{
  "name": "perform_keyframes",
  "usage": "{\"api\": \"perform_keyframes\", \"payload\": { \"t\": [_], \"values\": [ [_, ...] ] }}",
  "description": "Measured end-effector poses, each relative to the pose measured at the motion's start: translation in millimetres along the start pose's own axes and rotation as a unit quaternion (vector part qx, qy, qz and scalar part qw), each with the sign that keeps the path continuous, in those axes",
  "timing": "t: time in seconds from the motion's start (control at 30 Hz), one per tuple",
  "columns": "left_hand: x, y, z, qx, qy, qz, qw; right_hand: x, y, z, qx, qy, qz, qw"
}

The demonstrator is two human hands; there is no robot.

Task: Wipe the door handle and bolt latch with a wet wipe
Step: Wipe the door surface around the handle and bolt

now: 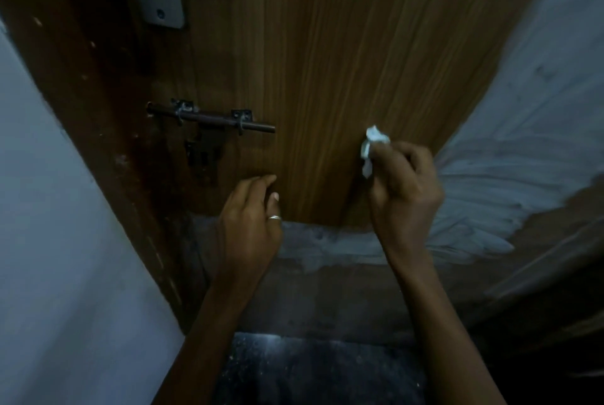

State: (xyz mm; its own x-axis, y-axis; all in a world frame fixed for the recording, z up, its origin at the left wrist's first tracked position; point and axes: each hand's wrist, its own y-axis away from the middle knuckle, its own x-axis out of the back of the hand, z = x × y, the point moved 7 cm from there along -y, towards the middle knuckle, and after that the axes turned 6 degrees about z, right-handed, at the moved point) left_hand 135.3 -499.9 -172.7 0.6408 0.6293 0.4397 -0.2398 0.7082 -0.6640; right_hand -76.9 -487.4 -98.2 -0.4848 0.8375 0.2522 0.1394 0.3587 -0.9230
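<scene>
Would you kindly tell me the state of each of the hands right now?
Left hand: loosely curled, holding nothing.
Right hand: pinching the crumpled wet wipe.

We face a brown door (359, 45) with straight vertical wood grain, dimly lit. Along its left edge runs a darker frame (81, 77), scuffed and flecked with pale marks. Left of that we have a plain pale wall (49, 241). On the right, another pale wall (539, 110) shows rough brush strokes. Below the door lies a grey cement strip (327, 247), then a brown step (327, 300), then dark speckled floor (310, 372).
</scene>
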Motion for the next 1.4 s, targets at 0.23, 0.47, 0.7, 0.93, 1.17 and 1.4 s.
{"api": "perform_keyframes", "payload": {
  "t": [0.23,0.47,0.7,0.93,1.17,1.4],
  "values": [
    [8.6,-20.3,35.8,-0.025,0.019,0.038,0.999,-11.7,-59.7,-50.4,0.074,0.004,0.05,0.996],
    [11.7,-20.9,41.4,-0.023,0.008,0.024,0.999,-30.9,14.6,-27.0,0.14,0.032,-0.088,0.986],
    [29.0,-22.7,45.0,-0.011,0.023,0.023,0.999,20.4,-103.5,-33.6,0.036,0.01,0.109,0.993],
    [53.9,-28.2,43.9,0.001,0.007,0.05,0.999,-45.8,-68.3,-103.6,0.215,-0.001,-0.035,0.976],
    [68.7,-27.3,34.4,0.005,0.016,0.056,0.998,-17.0,-54.6,-51.0,0.154,0.026,-0.028,0.987],
    [67.3,-25.9,38.5,-0.003,0.028,0.05,0.998,-19.7,-78.0,-74.2,0.131,0.013,0.031,0.991]
  ]
}}
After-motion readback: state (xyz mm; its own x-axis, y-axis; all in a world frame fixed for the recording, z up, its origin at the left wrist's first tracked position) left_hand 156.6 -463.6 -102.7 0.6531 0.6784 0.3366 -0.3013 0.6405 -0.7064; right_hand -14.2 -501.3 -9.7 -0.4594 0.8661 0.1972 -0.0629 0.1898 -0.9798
